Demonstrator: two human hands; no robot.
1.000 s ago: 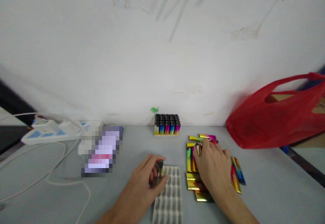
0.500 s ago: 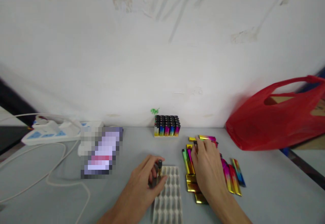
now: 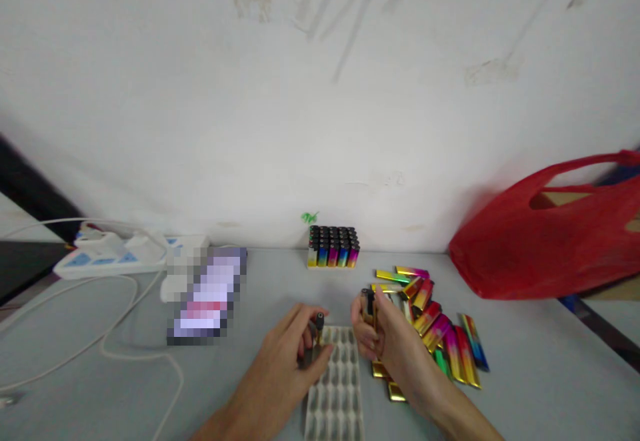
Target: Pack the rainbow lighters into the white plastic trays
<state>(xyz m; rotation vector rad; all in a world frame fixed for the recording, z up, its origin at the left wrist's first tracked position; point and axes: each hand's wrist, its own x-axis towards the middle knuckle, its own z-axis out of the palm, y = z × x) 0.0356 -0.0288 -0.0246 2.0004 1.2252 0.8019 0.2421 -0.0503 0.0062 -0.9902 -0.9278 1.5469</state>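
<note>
A pale tray (image 3: 336,387) with rows of slots lies before me. My left hand (image 3: 287,361) is closed around an upright lighter (image 3: 320,322) at the tray's far left corner; only its black top and a bit of gold show. My right hand (image 3: 387,334), just right of the tray, grips a gold lighter (image 3: 369,302) with its black top up; whether a second one is with it I cannot tell. Beside and behind that hand spreads a loose pile of shiny multicoloured lighters (image 3: 439,331), partly hidden by it.
Against the wall stands a full block of upright lighters (image 3: 333,254) in a tray. A red plastic bag (image 3: 540,241) sits at the right. On the left are a power strip (image 3: 105,264), white cables (image 3: 145,355) and a phone (image 3: 210,297) with a blurred screen.
My right hand has come left from the pile toward the tray, with a lighter in its grip. My left hand stays at the tray's corner. The view has shifted slightly.
</note>
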